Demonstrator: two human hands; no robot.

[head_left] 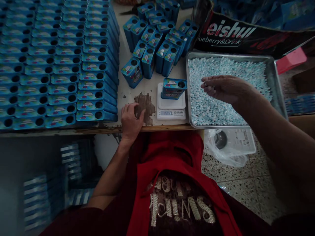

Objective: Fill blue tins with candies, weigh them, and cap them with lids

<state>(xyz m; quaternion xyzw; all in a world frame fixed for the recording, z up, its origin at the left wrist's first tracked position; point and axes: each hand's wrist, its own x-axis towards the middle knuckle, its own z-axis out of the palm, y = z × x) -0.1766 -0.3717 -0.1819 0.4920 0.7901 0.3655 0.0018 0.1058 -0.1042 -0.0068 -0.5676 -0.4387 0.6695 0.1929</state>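
Observation:
My left hand (132,120) rests on the worn table edge with fingers apart, holding nothing. To its right, a white digital scale (171,114) carries one blue candy box (173,88), upright, with a round hole in its top. The lit display's digits are hard to read. Over a metal tray (279,95) hovers my right hand (221,88), its fingers pressed together, with small pale bits showing at the fingertips. Small pale blue and white candies (209,113) fill the tray. Left of the scale stands another blue box (132,72).
Rows of blue boxes (55,65) cover the table's left side. Several more blue boxes (149,57) stand behind the scale, a few with white candies on top. A black printed carton (236,36) sits behind the tray, beside a pink-red scoop-like object (291,60).

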